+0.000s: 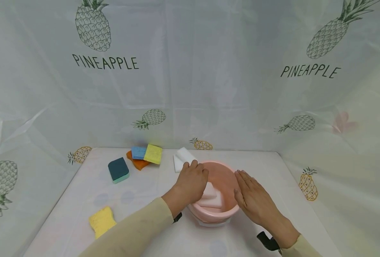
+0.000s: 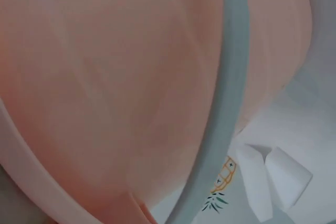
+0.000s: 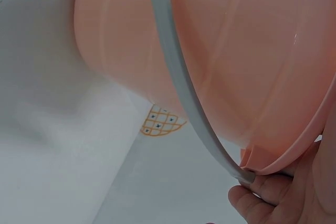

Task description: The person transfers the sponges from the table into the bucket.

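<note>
A pink bucket [image 1: 220, 171] stands upright on the table, its grey handle [image 2: 231, 66] hanging down round the outside. My left hand [image 1: 190, 182] grips the left side of the rim with bent fingers; that hand is out of sight in the left wrist view. On the right side, my right hand [image 1: 257, 200] lies along the rim with straight fingers. In the right wrist view its fingers [image 3: 270, 190] are right at the joint of handle and rim. Pale blocks [image 1: 210, 198] lie inside the bucket.
White blocks [image 1: 185, 156] lie behind the bucket. To the left are a dark green sponge [image 1: 118, 168], blue [image 1: 139, 152] and yellow [image 1: 153, 154] sponges over an orange one [image 1: 140, 164], and another yellow sponge [image 1: 102, 219]. A pineapple-print sheet [image 1: 209, 89] surrounds the table.
</note>
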Tool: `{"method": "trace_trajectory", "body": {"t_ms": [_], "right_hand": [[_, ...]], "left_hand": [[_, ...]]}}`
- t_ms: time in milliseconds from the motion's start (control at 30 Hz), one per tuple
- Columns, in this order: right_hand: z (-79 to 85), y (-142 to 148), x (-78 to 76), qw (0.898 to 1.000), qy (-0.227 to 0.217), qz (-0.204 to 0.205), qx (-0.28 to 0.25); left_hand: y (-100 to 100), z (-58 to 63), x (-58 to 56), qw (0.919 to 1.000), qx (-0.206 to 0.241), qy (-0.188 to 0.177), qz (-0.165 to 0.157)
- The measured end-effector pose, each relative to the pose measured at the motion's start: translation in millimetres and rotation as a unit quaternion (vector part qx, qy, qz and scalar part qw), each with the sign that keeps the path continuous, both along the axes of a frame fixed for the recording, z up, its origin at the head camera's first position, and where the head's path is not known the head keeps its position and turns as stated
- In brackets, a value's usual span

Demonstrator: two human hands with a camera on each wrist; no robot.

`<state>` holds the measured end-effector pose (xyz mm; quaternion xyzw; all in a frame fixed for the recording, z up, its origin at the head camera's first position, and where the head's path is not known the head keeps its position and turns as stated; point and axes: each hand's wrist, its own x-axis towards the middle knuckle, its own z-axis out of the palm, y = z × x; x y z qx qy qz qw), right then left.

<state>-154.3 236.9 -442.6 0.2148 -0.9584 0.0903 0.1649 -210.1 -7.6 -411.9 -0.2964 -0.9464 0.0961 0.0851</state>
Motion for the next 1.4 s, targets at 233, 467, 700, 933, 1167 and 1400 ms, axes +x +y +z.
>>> {"method": "trace_trajectory", "body": {"t_ms": [233,467,700,933,1167,1400], "right_hand": [[0.0,2.3,0.2,1.000,-0.001,-0.004,0.001],[0.0,5.1,1.2,1.000,0.002,-0.008,-0.001],[-0.7,6.8,2.4,1.000,-0.004,-0.017,0.002],[0.1,3.6,2.4,1.000,-0.003,-0.015,0.005],[-1.1,1.8,3.0,1.000,-0.002,-0.015,0.004],[-2.1,0.0,1.5,1.000,0.000,-0.011,0.013]], "left_hand": [[3.1,-2.1,-3.4,0.9999,0.013,0.000,-0.005],[4.0,-3.1,-4.8,0.9992,0.036,0.006,-0.018],[-0.3,-3.1,-8.2,0.9971,0.059,0.030,-0.039],[-31.4,4.6,-33.6,0.9931,0.089,0.076,-0.014],[-72.5,-0.3,-70.0,0.9906,0.116,0.067,0.026],[-90.6,-29.2,-85.0,0.9972,0.070,0.011,0.024]]}}
